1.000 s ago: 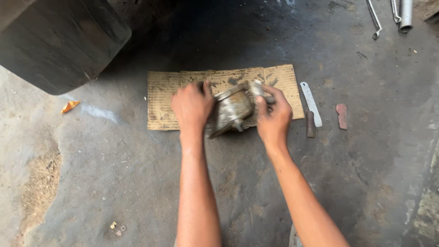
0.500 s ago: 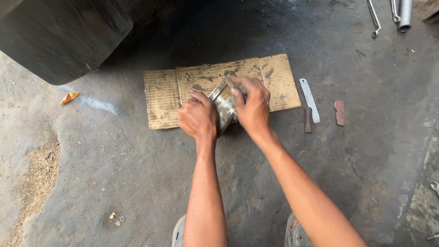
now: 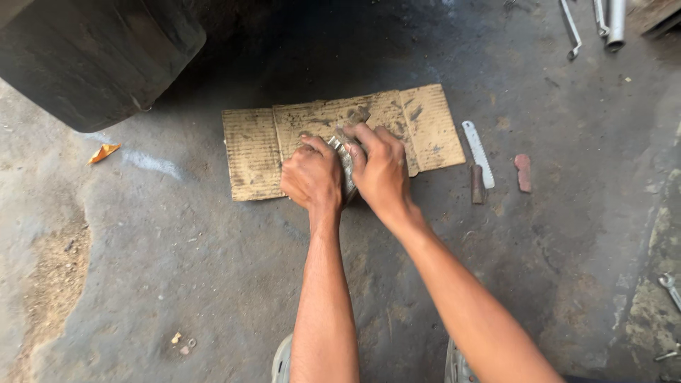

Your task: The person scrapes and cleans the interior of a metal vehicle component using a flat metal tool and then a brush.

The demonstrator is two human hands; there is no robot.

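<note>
A dirty grey metal part (image 3: 346,164) sits on a flattened piece of cardboard (image 3: 425,124) on the concrete floor. My left hand (image 3: 311,175) clasps its left side and my right hand (image 3: 381,170) covers its top and right side. Both hands press close together, so only a thin strip of metal shows between them. A small dark end of the part pokes out above my right fingers.
A large black tyre (image 3: 92,57) fills the upper left. A short saw blade (image 3: 479,152), a rusty bar (image 3: 477,184) and a reddish piece (image 3: 523,172) lie right of the cardboard. Tools (image 3: 610,21) lie at the top right, wrenches (image 3: 668,287) at right.
The part lay wide between my spread hands a second ago. My hands have since closed in around it and turned it narrow side up on the cardboard.
</note>
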